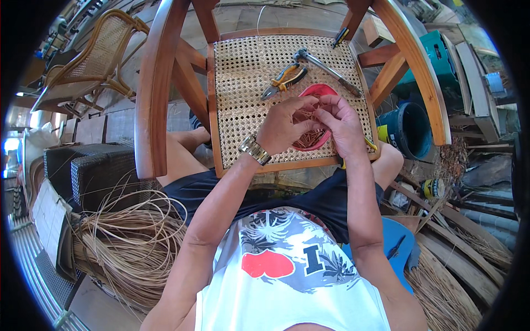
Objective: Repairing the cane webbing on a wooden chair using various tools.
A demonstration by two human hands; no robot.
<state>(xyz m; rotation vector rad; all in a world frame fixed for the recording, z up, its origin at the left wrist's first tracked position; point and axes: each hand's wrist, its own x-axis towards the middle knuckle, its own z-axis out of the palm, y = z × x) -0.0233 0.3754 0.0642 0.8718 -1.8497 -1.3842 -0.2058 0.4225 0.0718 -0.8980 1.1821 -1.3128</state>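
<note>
Red bowl, brown pieces, beneath left hand, right hand

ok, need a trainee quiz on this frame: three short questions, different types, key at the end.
1. Multiple choice: where is the watch worn?
A) left wrist
B) right wrist
C) nobody wears it, it lies on the seat

2. True or false: the hammer lies on the floor.

3. Fill in: the left hand and right hand are close together over a red ____ with small brown sticks in it.

Key:
1. A
2. False; the hammer lies on the chair seat.
3. bowl
</note>
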